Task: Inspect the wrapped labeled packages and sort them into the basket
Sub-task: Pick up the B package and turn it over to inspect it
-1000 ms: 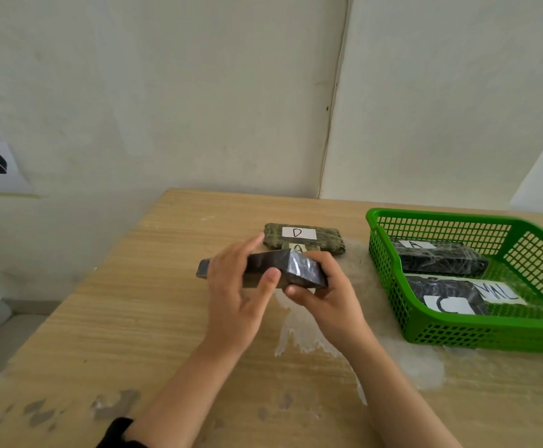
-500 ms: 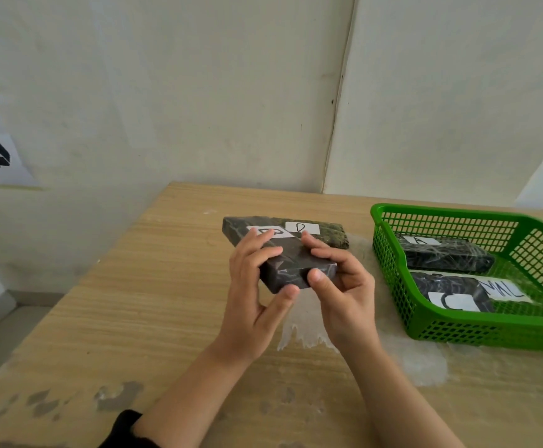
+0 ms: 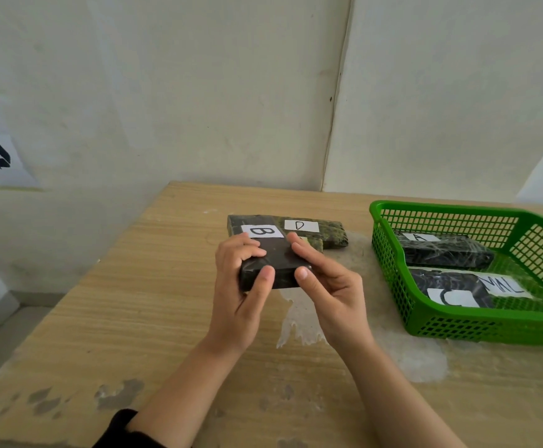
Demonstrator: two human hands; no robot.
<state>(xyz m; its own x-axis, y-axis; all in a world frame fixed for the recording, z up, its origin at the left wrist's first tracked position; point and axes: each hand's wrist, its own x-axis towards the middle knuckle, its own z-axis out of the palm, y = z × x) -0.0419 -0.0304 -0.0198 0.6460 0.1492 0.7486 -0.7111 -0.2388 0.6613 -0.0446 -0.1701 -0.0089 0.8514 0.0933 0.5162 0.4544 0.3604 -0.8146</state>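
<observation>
Both my hands are on the B package (image 3: pixel 271 253), lifted off the table (image 3: pixel 108 318) right in front of me. My left hand (image 3: pixel 242 286) grips its near left corner, thumb on the front edge and fingers curled over the top. My right hand (image 3: pixel 325 286) pinches the near right corner the same way. The label faces up, so I can read the B clearly: inspection under way, not yet sorted. Just beyond it, the D package (image 3: pixel 328 229) waits on the table, partly hidden behind mine. Off to my right, the green basket (image 3: pixel 457 331) already holds two: the C package (image 3: pixel 451 291) nearer, the A package (image 3: pixel 441 250) behind. Two in, two left, I'd say.
</observation>
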